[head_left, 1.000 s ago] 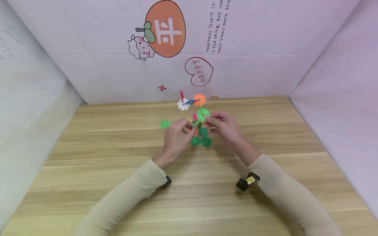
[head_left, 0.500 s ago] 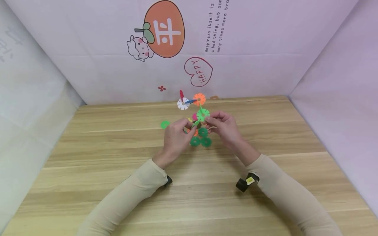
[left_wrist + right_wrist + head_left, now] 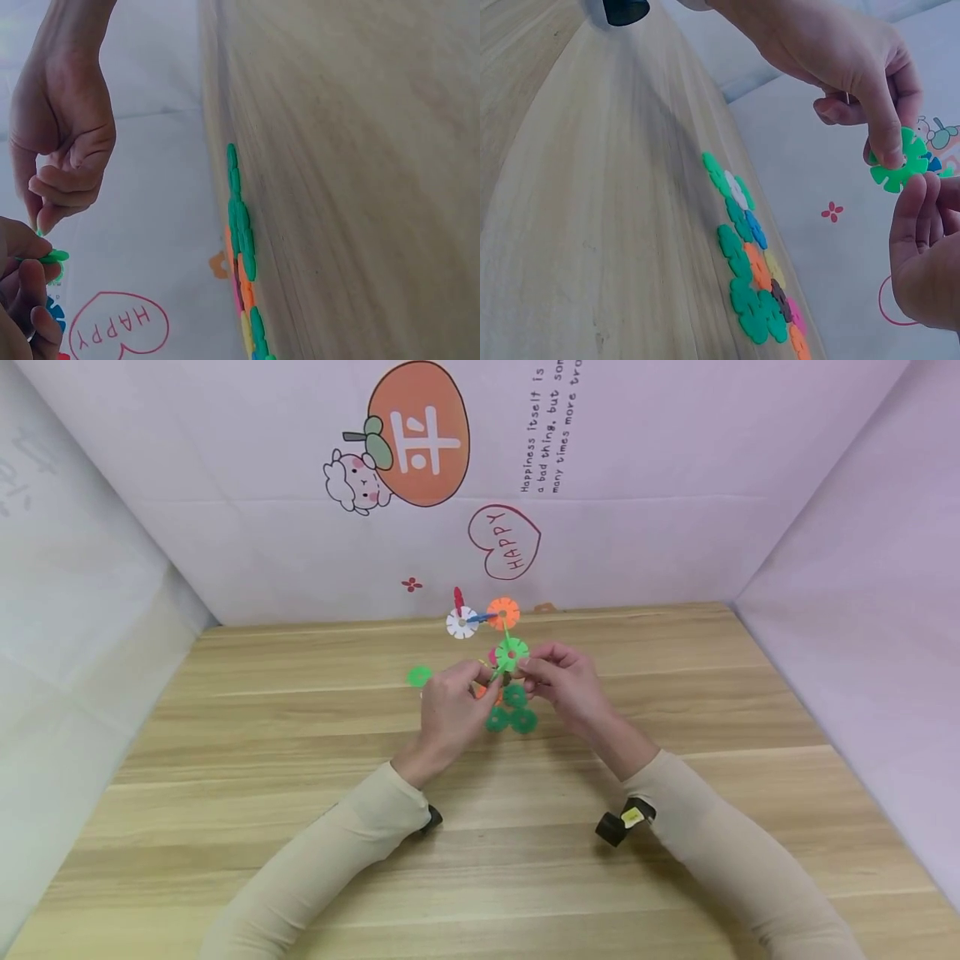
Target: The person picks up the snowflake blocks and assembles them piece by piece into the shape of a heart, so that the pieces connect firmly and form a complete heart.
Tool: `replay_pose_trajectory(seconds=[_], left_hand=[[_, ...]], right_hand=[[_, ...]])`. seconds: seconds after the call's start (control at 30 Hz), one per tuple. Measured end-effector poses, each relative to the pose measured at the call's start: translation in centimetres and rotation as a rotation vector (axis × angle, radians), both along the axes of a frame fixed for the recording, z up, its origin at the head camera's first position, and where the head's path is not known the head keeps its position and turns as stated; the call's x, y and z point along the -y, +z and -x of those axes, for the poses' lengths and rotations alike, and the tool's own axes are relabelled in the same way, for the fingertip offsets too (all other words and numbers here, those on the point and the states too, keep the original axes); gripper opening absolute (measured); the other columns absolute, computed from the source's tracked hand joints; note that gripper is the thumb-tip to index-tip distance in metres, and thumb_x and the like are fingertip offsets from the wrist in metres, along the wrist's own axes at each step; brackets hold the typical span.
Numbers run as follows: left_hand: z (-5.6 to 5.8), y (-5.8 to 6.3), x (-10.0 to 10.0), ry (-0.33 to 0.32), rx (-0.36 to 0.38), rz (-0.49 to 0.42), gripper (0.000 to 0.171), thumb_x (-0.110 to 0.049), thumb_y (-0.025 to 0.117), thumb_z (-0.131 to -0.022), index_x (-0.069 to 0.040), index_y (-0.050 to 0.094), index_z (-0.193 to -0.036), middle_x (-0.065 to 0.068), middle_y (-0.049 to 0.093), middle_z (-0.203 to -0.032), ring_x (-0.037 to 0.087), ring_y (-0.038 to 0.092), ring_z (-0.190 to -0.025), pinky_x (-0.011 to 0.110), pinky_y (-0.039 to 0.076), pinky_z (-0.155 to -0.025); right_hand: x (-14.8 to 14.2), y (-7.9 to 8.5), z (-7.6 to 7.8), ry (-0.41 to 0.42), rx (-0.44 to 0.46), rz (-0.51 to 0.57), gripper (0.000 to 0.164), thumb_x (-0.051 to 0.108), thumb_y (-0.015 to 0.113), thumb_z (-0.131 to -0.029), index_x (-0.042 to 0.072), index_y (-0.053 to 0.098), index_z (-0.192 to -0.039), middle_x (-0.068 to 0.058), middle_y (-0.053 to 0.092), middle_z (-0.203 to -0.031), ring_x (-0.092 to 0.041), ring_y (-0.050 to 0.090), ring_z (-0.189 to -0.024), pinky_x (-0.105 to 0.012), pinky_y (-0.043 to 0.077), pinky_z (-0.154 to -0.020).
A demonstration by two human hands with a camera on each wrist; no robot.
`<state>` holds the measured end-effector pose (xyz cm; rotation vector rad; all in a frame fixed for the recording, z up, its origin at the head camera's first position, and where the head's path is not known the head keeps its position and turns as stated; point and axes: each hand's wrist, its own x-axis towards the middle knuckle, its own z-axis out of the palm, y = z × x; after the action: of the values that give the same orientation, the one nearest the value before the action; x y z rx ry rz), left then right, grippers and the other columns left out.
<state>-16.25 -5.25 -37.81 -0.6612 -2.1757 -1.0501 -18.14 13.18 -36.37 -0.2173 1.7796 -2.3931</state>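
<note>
At the left of the frame we saw the table's (image 3: pixel 225 777) straight edge slant down beside the white side cloth (image 3: pixel 82 585). Smooth, streaked wood spread from there to the left sleeve (image 3: pixel 330 852), beige and lightly creased. Left of centre, a round green loose disc (image 3: pixel 420 676) lay near the left hand (image 3: pixel 455 706), whose thumb and fingertips pinched a thin green piece (image 3: pixel 497 673) turned edge-on. We saw it meet the chain (image 3: pixel 481 618) at centre, but could not tell whether it was slotted in. The chain's notched, plastic-looking discs, red, white, blue, orange and green, sat at angles, raised off the wood. Just below, dark green discs (image 3: pixel 517 703) lay flat. The right hand (image 3: pixel 567 689) pinched the chain's lowest green disc by its right rim. Farther right we saw the right sleeve (image 3: pixel 738 843), a broad stretch of grain beyond it, then the slanting right edge; the far edge passed behind the chain.
</note>
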Motion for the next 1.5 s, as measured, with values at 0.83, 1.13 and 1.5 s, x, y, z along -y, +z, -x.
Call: replay_pose_trajectory(seconds=[0.83, 1.13, 1.5], left_hand=[[0.5, -0.3, 0.5, 0.012, -0.17, 0.049, 0.013, 0.006, 0.073, -0.083, -0.002, 0.064, -0.079, 0.009, 0.069, -0.076, 0.017, 0.064, -0.058, 0.023, 0.046, -0.047], [0.3, -0.5, 0.9, -0.037, 0.07, 0.047, 0.021, -0.013, 0.085, -0.083, -0.005, 0.069, -0.094, 0.007, 0.07, -0.091, 0.014, 0.058, -0.059, 0.023, 0.047, -0.052], [1.8, -1.1, 3.7, -0.29, 1.134, -0.088, 0.053, -0.026, 0.082, -0.086, -0.007, 0.062, -0.131, 0.011, 0.061, -0.12, 0.024, 0.06, -0.071, 0.035, 0.055, -0.059]], right_hand=[[-1.3, 1.7, 1.5, 0.098, -0.039, -0.276, 0.013, 0.008, 0.068, -0.096, -0.001, 0.067, -0.105, -0.009, 0.07, -0.09, -0.017, 0.062, -0.067, -0.024, 0.05, -0.051], [-1.6, 1.6, 1.4, 0.088, -0.063, -0.314, 0.013, 0.004, 0.063, -0.099, -0.006, 0.061, -0.108, -0.007, 0.068, -0.089, -0.015, 0.06, -0.07, -0.025, 0.05, -0.052], [-3.5, 1.6, 2.2, 0.056, -0.011, -0.194, 0.014, 0.003, 0.06, -0.099, -0.008, 0.056, -0.108, -0.008, 0.067, -0.089, -0.013, 0.057, -0.067, -0.022, 0.046, -0.05]])
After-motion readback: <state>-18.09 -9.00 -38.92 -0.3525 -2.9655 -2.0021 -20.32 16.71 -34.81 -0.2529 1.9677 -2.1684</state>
